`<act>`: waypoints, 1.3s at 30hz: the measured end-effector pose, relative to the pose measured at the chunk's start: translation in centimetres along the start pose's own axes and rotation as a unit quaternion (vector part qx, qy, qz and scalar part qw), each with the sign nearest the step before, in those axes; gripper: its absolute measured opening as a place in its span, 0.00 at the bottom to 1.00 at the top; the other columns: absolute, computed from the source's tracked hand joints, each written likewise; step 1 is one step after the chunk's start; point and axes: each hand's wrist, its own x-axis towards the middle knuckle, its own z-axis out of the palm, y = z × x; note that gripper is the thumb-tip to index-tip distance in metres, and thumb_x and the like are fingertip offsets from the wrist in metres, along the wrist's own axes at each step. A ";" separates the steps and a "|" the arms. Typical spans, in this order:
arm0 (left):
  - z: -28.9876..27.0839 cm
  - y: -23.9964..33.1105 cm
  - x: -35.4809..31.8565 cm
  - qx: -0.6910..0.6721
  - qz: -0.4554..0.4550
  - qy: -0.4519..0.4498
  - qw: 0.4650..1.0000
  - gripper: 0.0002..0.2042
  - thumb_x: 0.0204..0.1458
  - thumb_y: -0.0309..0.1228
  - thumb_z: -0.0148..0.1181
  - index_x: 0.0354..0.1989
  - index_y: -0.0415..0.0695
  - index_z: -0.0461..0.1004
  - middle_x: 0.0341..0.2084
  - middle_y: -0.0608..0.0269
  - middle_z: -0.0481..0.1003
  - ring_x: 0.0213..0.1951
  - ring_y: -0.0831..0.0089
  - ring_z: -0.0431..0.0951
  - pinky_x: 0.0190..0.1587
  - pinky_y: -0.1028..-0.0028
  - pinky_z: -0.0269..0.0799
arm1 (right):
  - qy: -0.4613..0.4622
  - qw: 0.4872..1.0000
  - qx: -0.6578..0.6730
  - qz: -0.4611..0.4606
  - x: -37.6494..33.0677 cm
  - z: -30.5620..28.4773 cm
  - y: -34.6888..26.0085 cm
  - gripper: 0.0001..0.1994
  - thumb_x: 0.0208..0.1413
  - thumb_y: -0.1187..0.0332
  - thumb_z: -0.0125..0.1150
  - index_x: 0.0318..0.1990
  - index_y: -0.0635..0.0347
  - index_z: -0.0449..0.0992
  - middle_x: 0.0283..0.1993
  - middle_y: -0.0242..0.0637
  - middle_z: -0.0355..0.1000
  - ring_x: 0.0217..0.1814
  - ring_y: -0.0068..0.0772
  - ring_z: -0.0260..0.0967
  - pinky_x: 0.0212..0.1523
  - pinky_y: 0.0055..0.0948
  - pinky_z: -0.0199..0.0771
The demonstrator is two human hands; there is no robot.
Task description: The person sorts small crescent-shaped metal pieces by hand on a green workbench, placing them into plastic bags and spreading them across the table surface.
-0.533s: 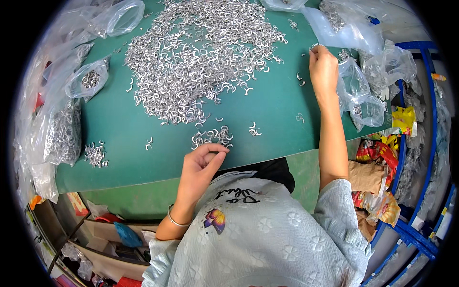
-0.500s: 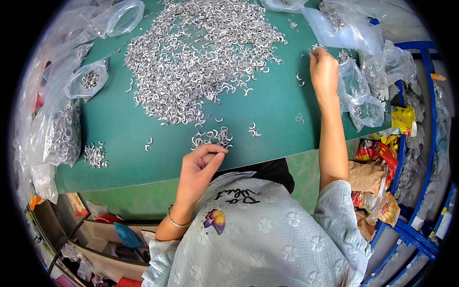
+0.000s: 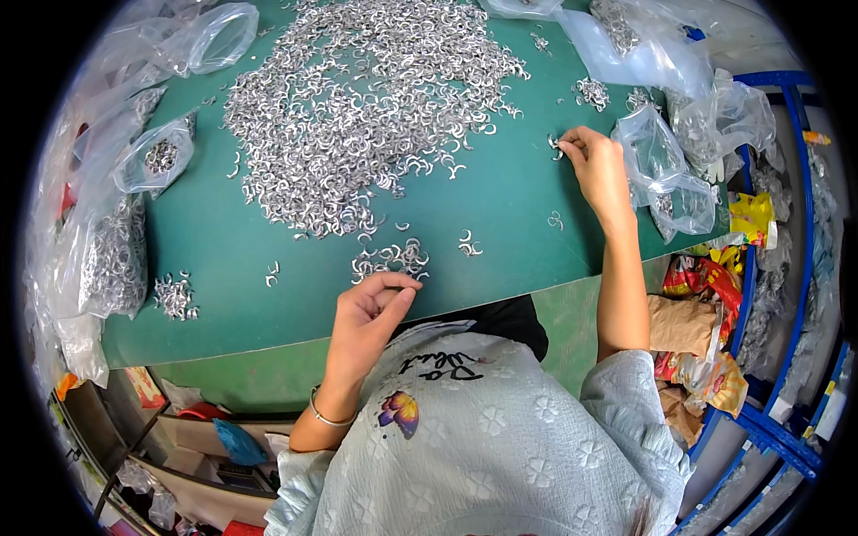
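Many small silvery crescent-shaped metal pieces (image 3: 357, 116) lie heaped over the far middle of the green table. My right hand (image 3: 597, 170) is at the right, thumb and forefinger pinched at a metal crescent (image 3: 554, 143) on the tabletop. By the near edge my left hand (image 3: 371, 313) is curled, thumb against forefinger; whatever may be inside it is hidden. Just beyond its fingertips sits a small cluster of crescents (image 3: 393, 259). A few more crescents (image 3: 469, 243) lie to the right of that cluster.
Clear plastic bags of metal pieces stand on the left (image 3: 116, 259) and right (image 3: 661, 152) of the table (image 3: 223, 304). Small piles lie at the near left (image 3: 174, 295) and far right (image 3: 592, 93). Blue shelving (image 3: 804, 268) rises beyond the right edge.
My right hand has come nearer and a little left, away from the small far-right pile, to the loose crescents. My left hand has stayed nearly still.
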 end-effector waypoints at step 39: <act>3.8 2.5 1.8 -0.029 0.054 0.013 0.998 0.09 0.55 0.21 0.60 0.43 0.37 0.77 0.15 0.83 0.53 0.20 0.91 0.49 0.22 0.82 0.42 | 0.139 0.900 0.158 -0.383 -5.0 0.6 -6.5 0.13 0.39 0.82 0.68 0.36 0.66 0.80 0.27 0.38 0.72 0.22 0.30 0.71 0.20 0.26 0.69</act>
